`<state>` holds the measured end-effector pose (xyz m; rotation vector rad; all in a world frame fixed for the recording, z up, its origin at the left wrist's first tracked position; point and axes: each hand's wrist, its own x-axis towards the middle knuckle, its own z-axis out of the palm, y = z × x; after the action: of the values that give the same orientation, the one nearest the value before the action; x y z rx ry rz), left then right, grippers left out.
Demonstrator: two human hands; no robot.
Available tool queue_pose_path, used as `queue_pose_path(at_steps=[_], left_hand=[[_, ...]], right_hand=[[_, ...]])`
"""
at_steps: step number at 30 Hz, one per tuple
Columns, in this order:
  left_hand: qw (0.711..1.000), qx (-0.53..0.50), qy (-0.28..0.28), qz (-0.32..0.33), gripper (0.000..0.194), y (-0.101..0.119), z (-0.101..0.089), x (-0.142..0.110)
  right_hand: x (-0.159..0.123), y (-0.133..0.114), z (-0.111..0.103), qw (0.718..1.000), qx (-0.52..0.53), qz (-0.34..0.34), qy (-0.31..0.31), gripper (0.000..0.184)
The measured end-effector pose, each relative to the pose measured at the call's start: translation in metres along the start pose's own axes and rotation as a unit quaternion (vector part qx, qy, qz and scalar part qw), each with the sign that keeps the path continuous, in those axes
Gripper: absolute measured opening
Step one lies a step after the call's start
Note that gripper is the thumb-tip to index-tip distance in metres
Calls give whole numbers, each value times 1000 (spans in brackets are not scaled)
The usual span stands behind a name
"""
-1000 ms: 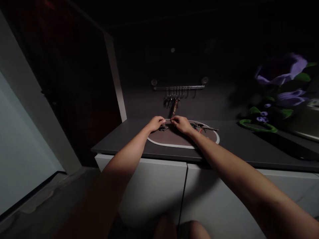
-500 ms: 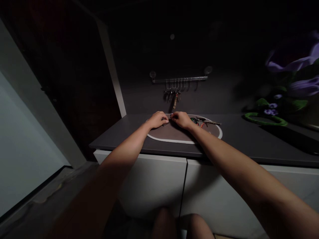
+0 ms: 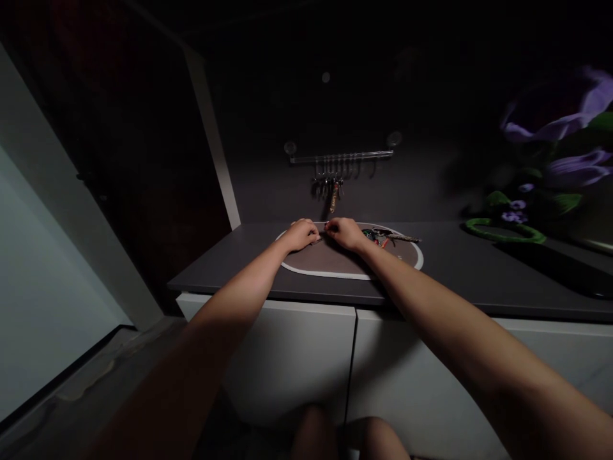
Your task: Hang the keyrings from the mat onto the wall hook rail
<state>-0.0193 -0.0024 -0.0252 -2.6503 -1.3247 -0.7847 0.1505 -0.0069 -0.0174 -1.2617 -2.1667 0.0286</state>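
Observation:
Both of my hands are over a brown oval mat [image 3: 345, 263] with a white rim on the dark counter. My left hand [image 3: 301, 235] is closed at the mat's left part, with fingers curled round something small and dark, perhaps metal, that I cannot make out. Close beside it, my right hand [image 3: 345, 232] has its fingertips pinched together; what lies in the pinch is hidden. Right of that hand, a loose pile of keys and coloured tags [image 3: 380, 237] rests on the mat, partly covered by my wrist.
On the back wall a clear rail [image 3: 342, 156] carries several hooks, with hanging keys [image 3: 327, 186] and a strap lettered "LOVE" [image 3: 334, 197]. Purple flowers [image 3: 579, 115] and a green ring [image 3: 505, 231] stand at the right. White cabinet doors [image 3: 292, 358] are below the counter.
The view has shifted slightly, so everything sits a little lower and to the left. My left fingers have drawn in a bit; both hands stay in about the same place over the mat.

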Motion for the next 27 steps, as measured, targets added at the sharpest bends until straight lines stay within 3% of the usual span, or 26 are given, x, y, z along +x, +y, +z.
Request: queue_pose_path(at_steps=[8,16,27], left_hand=[[1000,10,-1,-8,14,4,0,-1],[998,-27,43,-24,14,4,-3,3],[979,-158,91,-92,11,10,-12,2]], right_hand=[[0,1,0,1000,-3,-4,-8,17],[-1,-1,-3,1000,-20,2,-16,19],[-3,-4,-6,999,-40,8,-22,21]])
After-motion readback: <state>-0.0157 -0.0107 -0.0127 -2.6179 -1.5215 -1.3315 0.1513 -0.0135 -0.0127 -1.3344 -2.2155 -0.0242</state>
